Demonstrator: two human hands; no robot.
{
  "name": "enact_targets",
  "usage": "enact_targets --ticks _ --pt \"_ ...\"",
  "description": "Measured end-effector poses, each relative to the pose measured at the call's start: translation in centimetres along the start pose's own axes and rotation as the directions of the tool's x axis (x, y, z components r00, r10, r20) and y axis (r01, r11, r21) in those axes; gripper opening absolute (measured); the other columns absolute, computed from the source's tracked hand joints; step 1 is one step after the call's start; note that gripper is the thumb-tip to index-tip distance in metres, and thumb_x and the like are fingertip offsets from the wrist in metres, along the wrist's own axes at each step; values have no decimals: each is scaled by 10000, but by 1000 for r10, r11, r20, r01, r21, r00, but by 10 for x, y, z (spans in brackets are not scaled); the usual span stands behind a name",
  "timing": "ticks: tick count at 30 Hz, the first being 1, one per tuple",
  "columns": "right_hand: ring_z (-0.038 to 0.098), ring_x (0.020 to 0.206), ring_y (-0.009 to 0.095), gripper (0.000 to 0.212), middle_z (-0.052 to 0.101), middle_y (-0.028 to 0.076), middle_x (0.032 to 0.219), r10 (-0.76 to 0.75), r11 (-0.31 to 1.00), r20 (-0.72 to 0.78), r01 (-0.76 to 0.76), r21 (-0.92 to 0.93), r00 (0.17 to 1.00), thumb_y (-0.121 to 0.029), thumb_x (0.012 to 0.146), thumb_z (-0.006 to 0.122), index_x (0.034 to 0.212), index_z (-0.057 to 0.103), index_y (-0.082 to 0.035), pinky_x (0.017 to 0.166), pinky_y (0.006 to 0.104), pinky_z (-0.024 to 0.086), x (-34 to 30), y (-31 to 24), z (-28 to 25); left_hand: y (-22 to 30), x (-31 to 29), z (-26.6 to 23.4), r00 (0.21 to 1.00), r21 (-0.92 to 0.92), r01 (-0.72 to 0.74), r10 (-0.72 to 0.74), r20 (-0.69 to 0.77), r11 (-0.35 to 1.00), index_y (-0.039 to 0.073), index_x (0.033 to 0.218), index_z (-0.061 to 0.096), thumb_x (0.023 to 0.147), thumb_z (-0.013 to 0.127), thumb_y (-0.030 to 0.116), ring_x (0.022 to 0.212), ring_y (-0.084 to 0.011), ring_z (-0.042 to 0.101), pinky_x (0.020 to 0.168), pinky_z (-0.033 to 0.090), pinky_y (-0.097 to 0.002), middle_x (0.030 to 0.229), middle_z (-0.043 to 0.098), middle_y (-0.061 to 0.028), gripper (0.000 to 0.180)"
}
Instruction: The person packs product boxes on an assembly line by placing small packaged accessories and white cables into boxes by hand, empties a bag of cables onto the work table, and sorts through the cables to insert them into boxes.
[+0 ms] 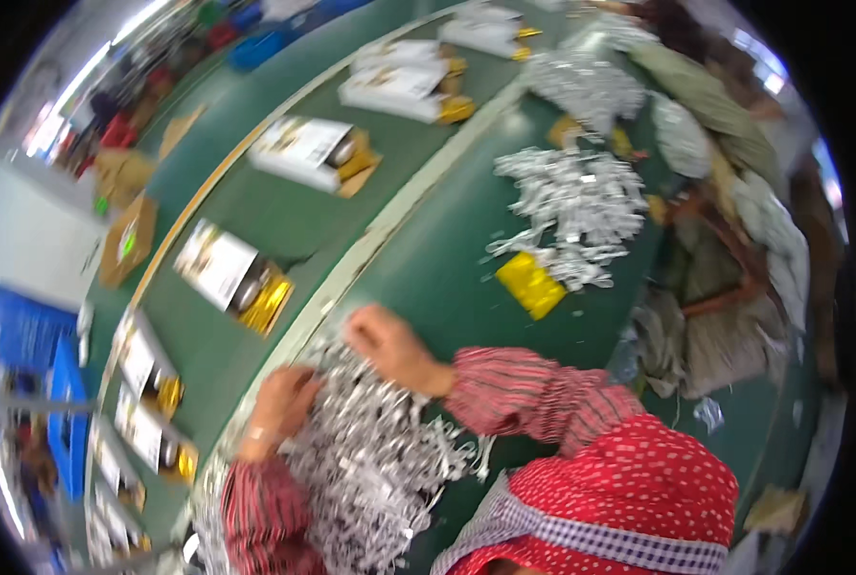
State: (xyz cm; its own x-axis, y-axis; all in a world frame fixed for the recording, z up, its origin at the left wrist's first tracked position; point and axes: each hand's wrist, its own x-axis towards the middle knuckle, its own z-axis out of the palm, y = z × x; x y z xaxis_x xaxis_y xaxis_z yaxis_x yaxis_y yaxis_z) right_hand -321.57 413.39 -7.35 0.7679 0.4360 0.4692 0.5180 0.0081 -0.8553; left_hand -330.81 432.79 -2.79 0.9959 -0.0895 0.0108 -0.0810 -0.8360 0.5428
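Observation:
A large heap of small silver-and-white strips [370, 479] lies on the green table in front of me. My left hand [284, 407] is at the heap's left edge, beside the pale ledge, its fingers curled. Just right of it, over the heap's far end, my right hand [389, 347] is closed, fingers bent inward and slightly blurred. Whatever either hand pinches is hidden or too small to name. Both forearms wear red striped sleeves. Farther right lies a second pile of white strips [581, 206], with a shiny gold packet [531, 286] at its near edge.
Beyond the pale ledge [399, 216] runs a green belt carrying several white boxes [215, 264] with gold packets at their ends. Red dotted cloth with a checked band [629, 489] fills the lower right. Clear bags [586, 91] and a blue tray [67, 417] lie farther off.

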Motion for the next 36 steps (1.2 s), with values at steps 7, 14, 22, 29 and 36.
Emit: enact_targets --ticks 7,14,22,29,36 --pt "528 706 209 137 536 107 753 101 986 -134 -81 146 986 -136 881 580 860 554 -3 676 335 446 13 -6 10 -3 -34 -22 966 -68 251 -254 -53 966 -1 769 680 752 695 228 629 -293 616 593 466 -379 679 621 -180 230" --pt "490 604 36 174 564 -15 699 321 875 -77 -264 405 944 -187 914 572 933 597 -16 528 196 401 34 16 -37 15 -28 -22 991 -28 19 -23 -128 999 1 825 665 809 631 133 728 -353 599 656 474 -409 773 621 -174 138" --pt "452 533 27 163 563 2 688 369 859 348 -459 227 862 -156 901 592 900 615 5 470 169 345 52 -6 -13 25 -69 -35 963 107 33 -3 -268 994 38 786 608 760 646 67 745 -288 589 655 441 -375 769 603 -108 54" --pt "534 514 64 203 625 39 635 67 991 744 -134 31 665 -181 831 645 807 649 21 466 223 414 115 -20 81 49 -89 -33 882 267 -57 174 -439 962 73 807 576 733 672 51 752 -221 555 669 395 -338 777 575 -49 123" --pt "656 625 257 260 648 177 667 202 968 680 -36 -250 705 -225 696 659 699 656 34 624 350 527 182 10 177 28 -90 -29 793 434 30 243 -559 901 -1 860 575 697 665 -42 748 -250 569 639 467 -343 823 573 -98 190"
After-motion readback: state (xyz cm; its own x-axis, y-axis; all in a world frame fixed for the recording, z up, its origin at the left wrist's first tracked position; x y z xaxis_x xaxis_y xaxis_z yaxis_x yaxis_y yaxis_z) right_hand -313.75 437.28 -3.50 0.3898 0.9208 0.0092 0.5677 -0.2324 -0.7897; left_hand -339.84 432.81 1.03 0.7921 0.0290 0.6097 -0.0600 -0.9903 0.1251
